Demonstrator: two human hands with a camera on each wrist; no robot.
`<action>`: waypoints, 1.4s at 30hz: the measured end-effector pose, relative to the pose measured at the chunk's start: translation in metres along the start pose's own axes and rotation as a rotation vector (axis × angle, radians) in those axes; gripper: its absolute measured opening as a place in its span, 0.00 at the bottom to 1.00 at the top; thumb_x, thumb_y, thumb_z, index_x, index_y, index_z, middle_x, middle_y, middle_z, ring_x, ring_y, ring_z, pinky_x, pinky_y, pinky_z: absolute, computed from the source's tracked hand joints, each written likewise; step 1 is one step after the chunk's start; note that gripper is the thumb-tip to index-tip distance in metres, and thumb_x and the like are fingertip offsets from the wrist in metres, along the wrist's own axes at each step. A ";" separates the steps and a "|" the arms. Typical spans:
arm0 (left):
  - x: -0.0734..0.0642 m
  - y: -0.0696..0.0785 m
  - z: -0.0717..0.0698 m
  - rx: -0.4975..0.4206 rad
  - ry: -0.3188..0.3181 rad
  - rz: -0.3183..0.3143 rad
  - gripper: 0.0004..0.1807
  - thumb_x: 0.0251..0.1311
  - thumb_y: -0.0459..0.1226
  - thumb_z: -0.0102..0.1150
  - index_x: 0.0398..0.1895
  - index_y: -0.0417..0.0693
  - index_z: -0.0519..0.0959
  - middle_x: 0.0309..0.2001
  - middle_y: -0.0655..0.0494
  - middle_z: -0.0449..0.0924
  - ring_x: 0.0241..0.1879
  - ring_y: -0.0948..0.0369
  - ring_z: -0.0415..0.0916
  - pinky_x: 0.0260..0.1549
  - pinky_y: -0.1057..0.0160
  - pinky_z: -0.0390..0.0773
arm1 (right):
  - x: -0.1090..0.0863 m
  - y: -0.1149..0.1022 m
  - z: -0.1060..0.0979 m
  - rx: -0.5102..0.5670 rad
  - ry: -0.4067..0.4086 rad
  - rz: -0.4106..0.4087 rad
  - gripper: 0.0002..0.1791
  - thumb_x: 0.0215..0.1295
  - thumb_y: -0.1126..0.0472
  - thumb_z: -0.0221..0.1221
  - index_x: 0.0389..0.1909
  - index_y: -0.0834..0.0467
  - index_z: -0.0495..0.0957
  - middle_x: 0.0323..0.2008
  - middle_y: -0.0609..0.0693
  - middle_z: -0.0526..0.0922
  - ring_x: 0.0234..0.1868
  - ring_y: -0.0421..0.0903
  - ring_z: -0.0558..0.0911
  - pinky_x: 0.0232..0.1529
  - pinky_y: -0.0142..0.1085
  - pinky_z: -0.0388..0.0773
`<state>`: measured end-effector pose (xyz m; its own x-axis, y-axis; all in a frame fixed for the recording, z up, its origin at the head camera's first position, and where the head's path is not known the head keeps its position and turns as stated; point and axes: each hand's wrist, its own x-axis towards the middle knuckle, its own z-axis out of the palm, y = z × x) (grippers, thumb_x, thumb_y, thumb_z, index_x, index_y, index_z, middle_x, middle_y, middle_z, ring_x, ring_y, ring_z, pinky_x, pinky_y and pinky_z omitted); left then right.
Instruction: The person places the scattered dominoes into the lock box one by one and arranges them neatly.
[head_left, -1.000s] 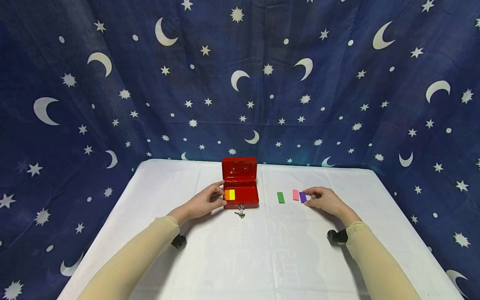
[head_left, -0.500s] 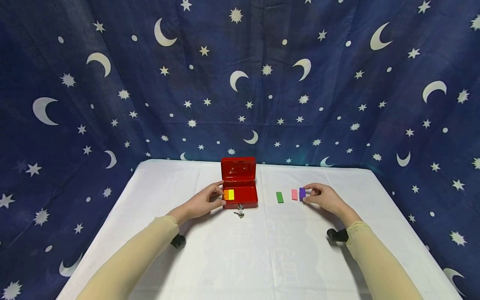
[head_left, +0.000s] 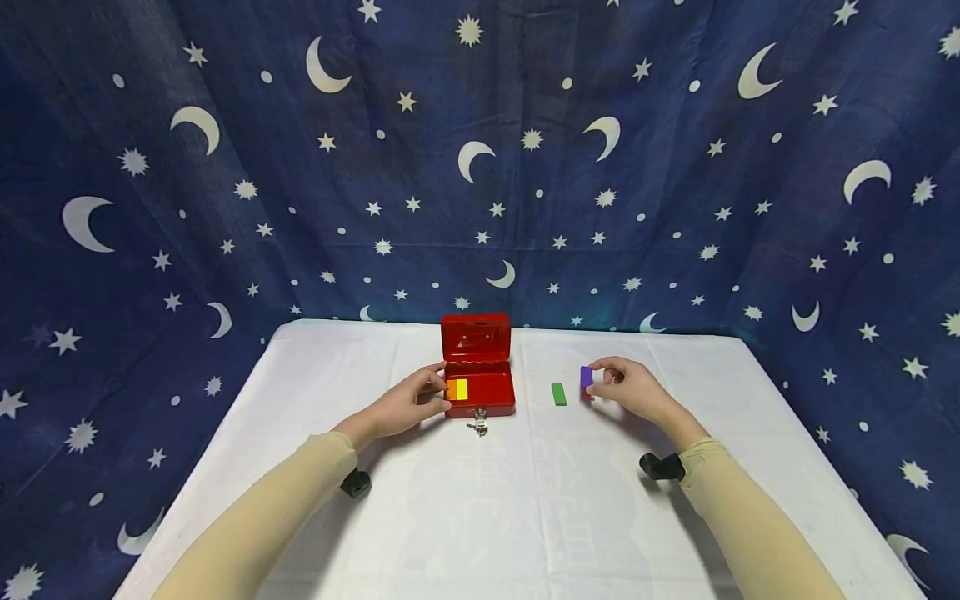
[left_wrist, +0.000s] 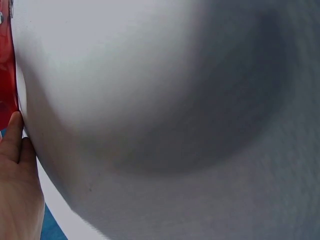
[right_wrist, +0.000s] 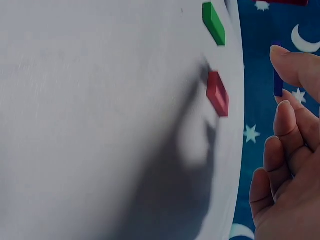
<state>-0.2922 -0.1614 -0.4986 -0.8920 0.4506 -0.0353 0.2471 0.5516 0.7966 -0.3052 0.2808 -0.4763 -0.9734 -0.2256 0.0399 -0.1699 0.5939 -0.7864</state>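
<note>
passage: between red box (head_left: pixel 501 410) and green block (head_left: pixel 559 394) | blocking: raised lid (head_left: pixel 476 337) behind, left fingers (left_wrist: pixel 12 137) at box's left side

Flat rectangular blocks: five in sight, one per colour: orange (head_left: pixel 452 390), yellow (head_left: pixel 462 389), green (head_left: pixel 559 394), pink (right_wrist: pixel 218 95), purple (head_left: pixel 587 377). Split: two inside red metal box (head_left: pixel 493 388), two on white cloth-covered table (head_left: pixel 480 517), one in right hand (head_left: pixel 636 390). Box count: one, with one raised red lid (head_left: pixel 476 337). Silver lock (head_left: pixel 481 414): one, at box front; keys (head_left: pixel 481 428) too small to count. Bare hands: two, right plus left hand (head_left: pixel 406 404). Beige sleeves (head_left: pixel 255 517): two. Black wrist-worn devices (head_left: pixel 660 467): two, one per arm. Dark-blue backdrop (head_left: pixel 420 283): many white stars, moons, dots.
</note>
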 end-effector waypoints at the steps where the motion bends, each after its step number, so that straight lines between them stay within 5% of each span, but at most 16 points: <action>1: 0.000 0.000 0.000 -0.002 0.000 -0.001 0.17 0.68 0.50 0.65 0.51 0.55 0.73 0.80 0.64 0.52 0.73 0.57 0.63 0.74 0.48 0.57 | 0.000 -0.002 0.001 0.006 -0.003 -0.006 0.25 0.58 0.59 0.74 0.56 0.63 0.80 0.31 0.51 0.73 0.30 0.45 0.70 0.26 0.33 0.66; 18: -0.001 0.000 0.000 -0.007 -0.002 -0.015 0.16 0.68 0.49 0.66 0.52 0.57 0.73 0.80 0.65 0.53 0.73 0.57 0.63 0.73 0.49 0.59 | 0.009 -0.029 0.026 -0.002 -0.074 -0.083 0.23 0.59 0.58 0.74 0.55 0.57 0.82 0.29 0.49 0.73 0.29 0.47 0.71 0.26 0.35 0.66; 32: 0.001 -0.002 0.000 -0.021 -0.006 -0.004 0.17 0.68 0.48 0.66 0.52 0.55 0.72 0.80 0.64 0.52 0.73 0.58 0.64 0.73 0.52 0.60 | 0.026 -0.058 0.055 -0.070 -0.104 -0.157 0.22 0.58 0.54 0.74 0.54 0.51 0.84 0.31 0.47 0.75 0.41 0.49 0.71 0.42 0.42 0.69; 42: -0.001 -0.002 0.000 -0.026 -0.006 0.018 0.19 0.68 0.48 0.66 0.53 0.53 0.72 0.81 0.60 0.51 0.73 0.55 0.64 0.73 0.50 0.60 | 0.035 -0.074 0.073 -0.091 -0.130 -0.152 0.22 0.58 0.54 0.73 0.54 0.50 0.83 0.33 0.47 0.76 0.44 0.49 0.71 0.43 0.43 0.71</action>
<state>-0.2920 -0.1627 -0.4997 -0.8852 0.4645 -0.0241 0.2533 0.5247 0.8127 -0.3154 0.1729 -0.4620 -0.9084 -0.4123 0.0691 -0.3321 0.6115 -0.7182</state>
